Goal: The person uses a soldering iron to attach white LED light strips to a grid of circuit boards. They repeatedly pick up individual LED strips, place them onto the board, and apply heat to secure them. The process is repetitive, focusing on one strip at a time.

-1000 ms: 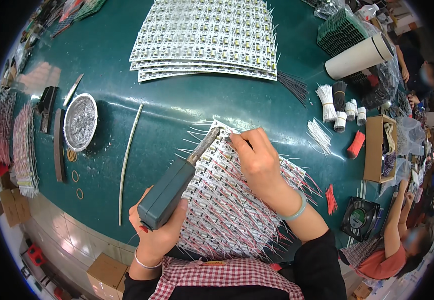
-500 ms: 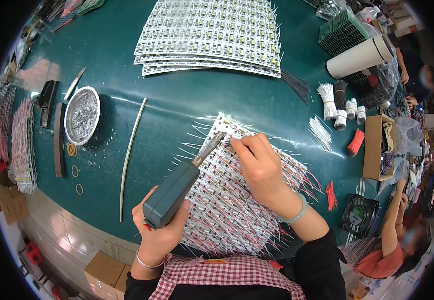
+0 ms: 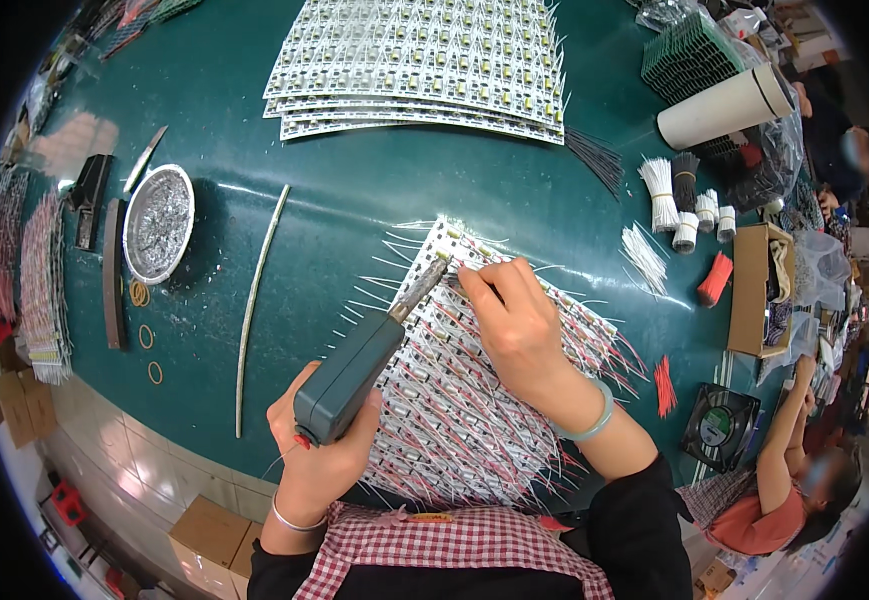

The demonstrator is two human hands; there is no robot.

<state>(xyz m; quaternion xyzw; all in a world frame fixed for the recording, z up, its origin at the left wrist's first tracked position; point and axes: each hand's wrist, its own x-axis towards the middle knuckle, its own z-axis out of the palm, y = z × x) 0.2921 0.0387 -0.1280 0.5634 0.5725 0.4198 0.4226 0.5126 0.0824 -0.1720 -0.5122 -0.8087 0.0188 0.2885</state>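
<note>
My left hand is wrapped round the dark grey-green body of a soldering gun. Its metal tip reaches up and right to the far end of a sheet of white circuit boards. Red and white wires stick out from the boards in rows. Close to the tip, my right hand is closed in a pinch over the boards; whatever its fingertips hold is too small to make out. A stack of similar white board sheets, showing yellowish parts, lies farther back.
At the left are a bowl of silvery scraps, rubber bands and a thin rod. On the right lie wire bundles, red wires, a white flask, a cardboard box and a fan. Two people sit beyond.
The soldering gun's rear end has shifted slightly, while its tip stays by the same end of the boards. My right hand keeps its pinch there. The whole view has moved a little.
</note>
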